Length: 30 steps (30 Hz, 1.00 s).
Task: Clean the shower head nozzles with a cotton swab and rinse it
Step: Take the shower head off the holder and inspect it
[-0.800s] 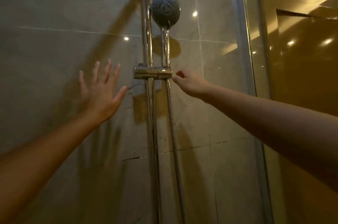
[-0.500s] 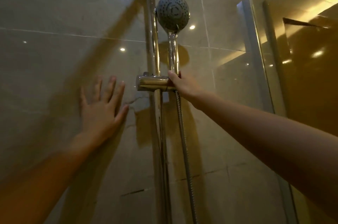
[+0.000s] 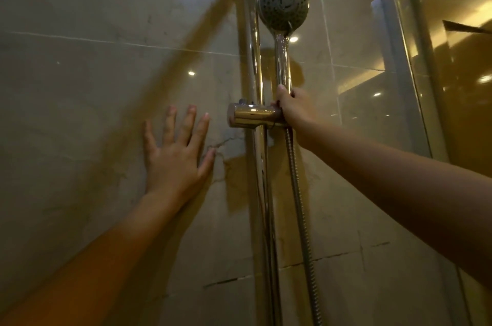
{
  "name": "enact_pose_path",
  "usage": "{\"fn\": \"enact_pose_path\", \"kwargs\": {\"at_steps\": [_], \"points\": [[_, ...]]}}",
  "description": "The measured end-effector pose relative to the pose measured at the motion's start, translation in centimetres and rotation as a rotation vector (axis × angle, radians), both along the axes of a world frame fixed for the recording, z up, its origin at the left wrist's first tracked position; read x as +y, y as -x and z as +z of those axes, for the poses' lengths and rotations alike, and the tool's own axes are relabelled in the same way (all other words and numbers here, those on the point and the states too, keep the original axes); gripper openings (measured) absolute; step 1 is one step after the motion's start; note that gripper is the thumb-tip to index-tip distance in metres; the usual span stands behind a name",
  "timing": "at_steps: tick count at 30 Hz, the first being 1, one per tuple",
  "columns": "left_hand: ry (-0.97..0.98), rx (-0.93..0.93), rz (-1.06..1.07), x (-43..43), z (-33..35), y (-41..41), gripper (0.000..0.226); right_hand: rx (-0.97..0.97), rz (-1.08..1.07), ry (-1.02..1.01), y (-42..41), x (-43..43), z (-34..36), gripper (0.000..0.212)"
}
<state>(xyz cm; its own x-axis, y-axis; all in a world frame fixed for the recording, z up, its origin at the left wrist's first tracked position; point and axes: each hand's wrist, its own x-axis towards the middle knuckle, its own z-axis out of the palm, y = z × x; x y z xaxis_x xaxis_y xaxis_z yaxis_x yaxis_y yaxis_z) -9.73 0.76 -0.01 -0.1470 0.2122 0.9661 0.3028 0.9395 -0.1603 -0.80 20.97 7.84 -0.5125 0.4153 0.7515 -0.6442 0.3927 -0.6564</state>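
A round grey shower head (image 3: 283, 2) with many small nozzles sits upright in a chrome holder (image 3: 253, 114) on a vertical chrome rail (image 3: 253, 54). Its chrome handle (image 3: 282, 59) runs down into the holder. My right hand (image 3: 294, 107) is closed around the bottom of that handle, just above the holder. My left hand (image 3: 177, 151) lies flat on the tiled wall to the left of the rail, fingers spread and holding nothing. No cotton swab is in view.
A ribbed metal hose (image 3: 299, 206) hangs down from the handle beside the rail. The beige tiled wall (image 3: 80, 86) fills the left and middle. A glass shower panel (image 3: 404, 72) with a metal edge stands at the right.
My right hand went from just beside the holder to gripping the shower handle. My left hand moved forward and pressed flat onto the wall. The view moved closer.
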Motion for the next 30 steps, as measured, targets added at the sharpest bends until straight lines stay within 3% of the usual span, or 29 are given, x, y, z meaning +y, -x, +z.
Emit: {"fn": "enact_pose_path", "kwargs": {"at_steps": [4, 12, 15, 17, 19, 21, 23, 27, 30], "points": [[0.007, -0.02, 0.002, 0.0, 0.0, -0.3, 0.064, 0.023, 0.092, 0.182, -1.7, 0.3, 3.2, 0.026], [0.033, -0.185, -0.084, 0.1, 0.5, -2.3, 0.068, 0.07, 0.078, 0.221, -6.8, 3.5, 1.6, 0.022], [-0.127, -0.239, -0.369, 2.4, -0.1, -5.8, 0.065, 0.017, 0.113, 0.24, -9.3, 4.4, 0.0, 0.026], [-0.217, -0.125, -0.64, 4.6, -1.6, -9.5, 0.048, -0.028, 0.136, 0.261, -11.1, 4.7, -0.9, 0.028], [-0.216, -0.031, -0.845, 7.2, -3.4, -13.6, 0.039, -0.065, 0.149, 0.265, -13.2, 5.0, -2.1, 0.029], [-0.21, -0.052, -1.003, 10.0, -5.0, -17.4, 0.039, -0.112, 0.143, 0.242, -15.3, 5.1, -3.6, 0.032], [-0.245, -0.22, -1.145, 12.7, -5.9, -20.6, 0.041, -0.181, 0.106, 0.186, -17.6, 5.1, -5.4, 0.034], [-0.375, -0.865, -1.447, 16.6, -7.8, -25.8, 0.03, -0.29, 0.122, 0.151, -21.8, 5.5, -9.2, 0.034], [-0.46, -0.944, -1.463, 18.0, -10.9, -29.0, 0.022, -0.338, 0.131, 0.148, -25.1, 6.2, -12.4, 0.035]]}}
